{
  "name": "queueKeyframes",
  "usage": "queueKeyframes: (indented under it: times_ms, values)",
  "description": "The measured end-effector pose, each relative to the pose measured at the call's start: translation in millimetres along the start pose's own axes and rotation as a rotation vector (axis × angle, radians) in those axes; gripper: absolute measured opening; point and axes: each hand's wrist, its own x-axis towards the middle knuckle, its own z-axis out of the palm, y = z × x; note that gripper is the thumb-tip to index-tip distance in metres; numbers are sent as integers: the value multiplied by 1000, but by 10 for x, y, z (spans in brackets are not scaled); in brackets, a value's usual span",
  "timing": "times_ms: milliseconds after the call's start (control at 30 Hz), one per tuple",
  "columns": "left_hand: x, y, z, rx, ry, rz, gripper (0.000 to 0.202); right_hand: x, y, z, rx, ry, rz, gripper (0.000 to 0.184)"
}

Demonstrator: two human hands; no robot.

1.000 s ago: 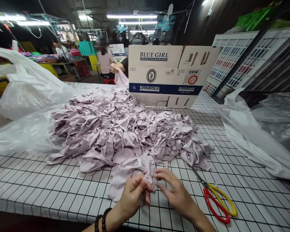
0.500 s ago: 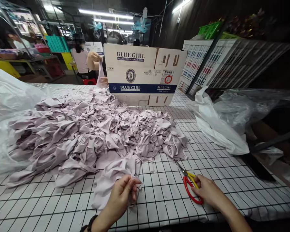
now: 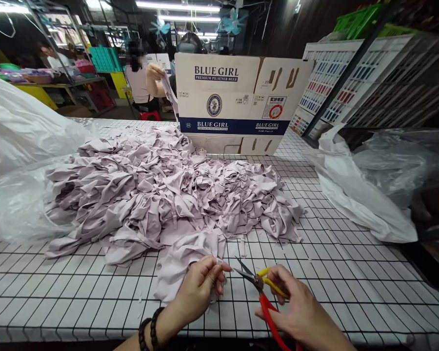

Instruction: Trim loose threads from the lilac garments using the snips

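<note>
My left hand [image 3: 205, 279] pinches the edge of a pale mauve fabric piece [image 3: 173, 273], which lies on the table in front of the large heap. Around my right hand's fingers and thumb are the handles of a pair of scissors [image 3: 260, 282], one yellow and one red. My right hand [image 3: 287, 297] holds them with the blades parted, the tips pointing left close to my left fingertips. A heap of the same mauve fabric pieces [image 3: 146, 180] spreads across the table beyond both hands. What exactly lies between my left fingertips is partly hidden.
A beer carton [image 3: 227, 105] stands behind the heap, with another person's hand [image 3: 155, 73] lifting fabric beside it. Clear plastic [image 3: 18, 195] lies at left, a white plastic bag [image 3: 366, 195] at right. Small scraps dot the grid-patterned table [image 3: 106, 302].
My right hand has raised the scissors and brought them left towards my left hand, and their blades have opened. The left hand keeps its pinch on the fabric. The view has shifted.
</note>
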Motion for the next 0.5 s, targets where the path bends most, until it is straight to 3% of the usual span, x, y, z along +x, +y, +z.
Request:
queueKeyframes:
  times_ms: [133, 333, 500]
  values:
    - [-10, 3, -34, 54, -5, 39, 36, 151, -277, 125, -202, -71, -89, 48]
    - [-15, -84, -85, 70, -34, 103, 32, 227, -344, 189, -295, -15, -165, 39]
    - [-8, -93, -92, 87, -50, 109, 28, 236, -422, 179, -370, -105, -185, 40]
